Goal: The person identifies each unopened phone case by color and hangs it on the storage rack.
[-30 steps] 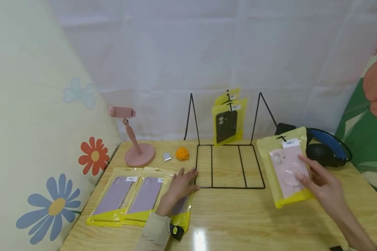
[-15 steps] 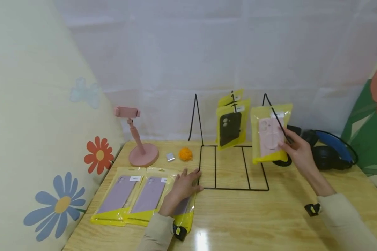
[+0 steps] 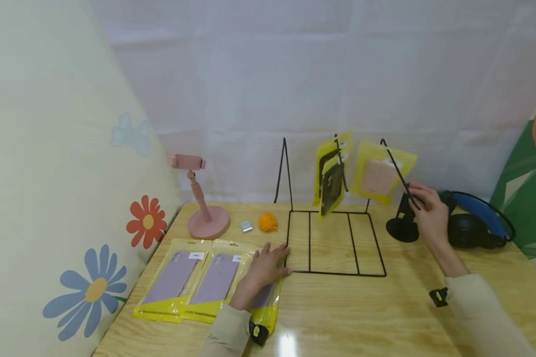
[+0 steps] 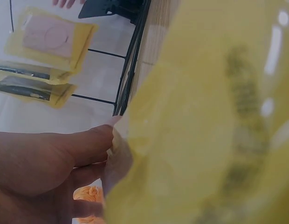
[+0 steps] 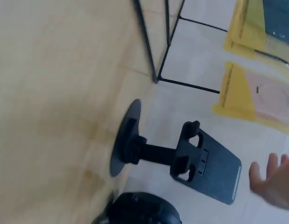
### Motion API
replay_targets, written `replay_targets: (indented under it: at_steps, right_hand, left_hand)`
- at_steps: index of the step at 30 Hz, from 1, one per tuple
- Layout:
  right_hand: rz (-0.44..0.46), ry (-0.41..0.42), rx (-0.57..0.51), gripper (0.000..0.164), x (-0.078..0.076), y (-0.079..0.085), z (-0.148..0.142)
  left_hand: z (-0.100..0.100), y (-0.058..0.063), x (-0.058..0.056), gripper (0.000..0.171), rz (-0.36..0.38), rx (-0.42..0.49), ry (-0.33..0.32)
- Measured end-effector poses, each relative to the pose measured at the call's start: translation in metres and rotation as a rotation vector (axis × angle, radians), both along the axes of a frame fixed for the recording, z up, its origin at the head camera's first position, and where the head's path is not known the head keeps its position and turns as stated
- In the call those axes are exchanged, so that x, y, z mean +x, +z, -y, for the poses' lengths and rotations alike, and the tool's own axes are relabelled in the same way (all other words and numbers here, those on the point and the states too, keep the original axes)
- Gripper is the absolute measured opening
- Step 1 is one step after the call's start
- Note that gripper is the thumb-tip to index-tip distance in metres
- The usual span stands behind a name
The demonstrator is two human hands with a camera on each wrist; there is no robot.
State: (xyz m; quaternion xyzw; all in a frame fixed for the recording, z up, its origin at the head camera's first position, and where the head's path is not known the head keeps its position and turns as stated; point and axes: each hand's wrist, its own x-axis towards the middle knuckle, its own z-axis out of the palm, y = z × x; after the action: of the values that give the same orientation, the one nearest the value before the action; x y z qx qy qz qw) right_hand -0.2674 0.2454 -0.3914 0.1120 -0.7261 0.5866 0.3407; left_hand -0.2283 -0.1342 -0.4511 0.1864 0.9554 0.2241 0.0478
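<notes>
A yellow-edged bag with a pink phone case hangs from the right hook of a black wire rack. My right hand is at that hook's front end, apart from the bag; the right wrist view shows its fingers loosely extended. Bagged black phone cases hang on the middle hook, turned partly sideways. My left hand rests at the rack's front left corner, fingers spread, thumb touching the wire. Beneath it lies a bagged purple phone case, partly hidden. Two more bagged purple cases lie left of it.
A pink phone stand, a small silver block and an orange yarn ball stand at the back left. Behind my right hand are a black phone stand and black headphones. The rack's left hook carries nothing.
My right hand has brought the pink-case bag left and up onto the right hook and let go of it. The black-case bags have swung sideways. My left hand stays at the rack's corner.
</notes>
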Motion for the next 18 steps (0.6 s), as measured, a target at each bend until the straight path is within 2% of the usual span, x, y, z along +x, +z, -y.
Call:
replay_targets:
  at_steps: [3,5,9,12,15,18]
  right_hand:
    - [0.050,-0.041,0.065,0.018,0.014,-0.015,-0.007]
    - [0.119,-0.034,0.206,0.019,0.024,-0.028,-0.011]
    - [0.343,0.110,0.503,0.032,0.042,-0.045,-0.007]
    - [0.481,0.234,0.654,0.042,0.050,-0.055,0.004]
    - [0.503,0.270,0.787,0.048,0.054,-0.063,0.016]
    - [0.477,0.247,0.880,0.052,0.057,-0.067,0.024]
  left_hand:
    - [-0.001,-0.001,0.000,0.057,-0.001,-0.008,0.003]
    - [-0.001,-0.001,-0.001,0.057,-0.001,-0.015,0.005]
    - [-0.001,-0.001,-0.002,0.058,-0.007,-0.027,0.007]
    - [-0.001,-0.001,-0.002,0.058,-0.008,-0.032,0.011]
    - [-0.001,-0.002,-0.003,0.058,-0.006,-0.028,0.015]
    - [-0.001,-0.003,-0.002,0.057,-0.007,-0.012,0.009]
